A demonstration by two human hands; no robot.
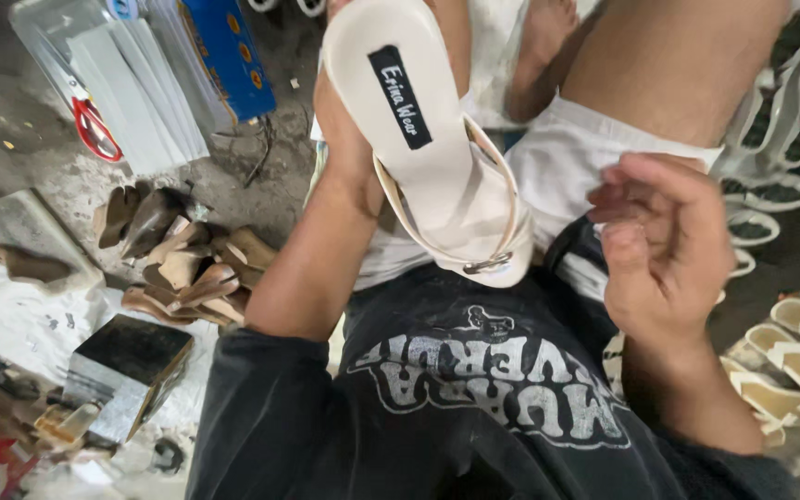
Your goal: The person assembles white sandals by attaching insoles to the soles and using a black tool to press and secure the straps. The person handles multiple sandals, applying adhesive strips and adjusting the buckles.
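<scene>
Lower left of the frame: a dark block (131, 366); above it, a heap of brown heels (187, 268); upper left, red-handled scissors (94, 130). Upper centre: the left hand (349, 139) grips a cream sandal (437, 148) from behind, insole facing the camera, buckle lowest. Centre right: the right hand (664, 241), fingers loosely curled, holding nothing. Right edge: rows of cream sandals (798, 352).

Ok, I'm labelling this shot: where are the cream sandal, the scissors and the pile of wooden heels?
cream sandal (437, 157): head view, on its insole.
scissors (94, 130): head view, red handle loop.
wooden heels (192, 268): head view, middle of the pile.
</scene>
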